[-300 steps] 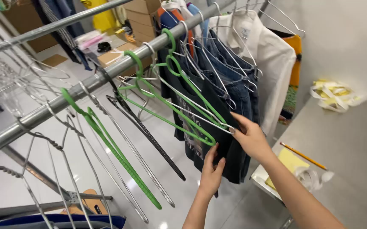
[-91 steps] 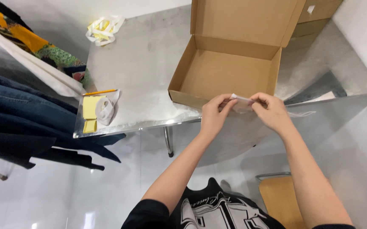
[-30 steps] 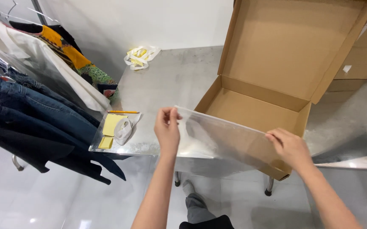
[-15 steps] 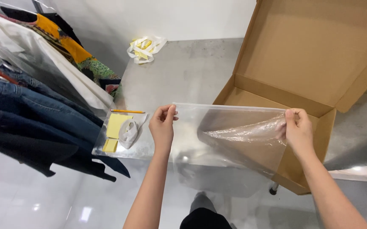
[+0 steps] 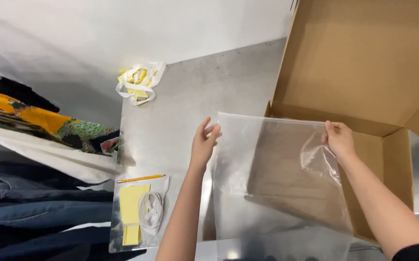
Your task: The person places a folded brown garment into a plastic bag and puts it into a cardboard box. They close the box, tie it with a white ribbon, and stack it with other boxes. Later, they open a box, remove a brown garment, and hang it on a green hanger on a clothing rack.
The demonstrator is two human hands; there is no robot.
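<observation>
**Clear bag held open over the box**

Both hands pinch the bag's (image 5: 277,179) top corners: left hand (image 5: 203,142) closed on one, right hand (image 5: 339,139) on the other. The bag hangs in front of the box (image 5: 364,72). Left of the box lie a pencil (image 5: 140,178), then yellow tape (image 5: 139,82) farther back.

yellow strap bundle (image 5: 138,82) – table's far edge | pencil (image 5: 140,179) – near edge | hanging clothes (image 5: 35,159) – left

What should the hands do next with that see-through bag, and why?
Probably pull the clear plastic bag open at its top. The left hand and right hand each pinch an upper corner, holding it up flat before the open cardboard box, and nothing is inside it yet.
</observation>
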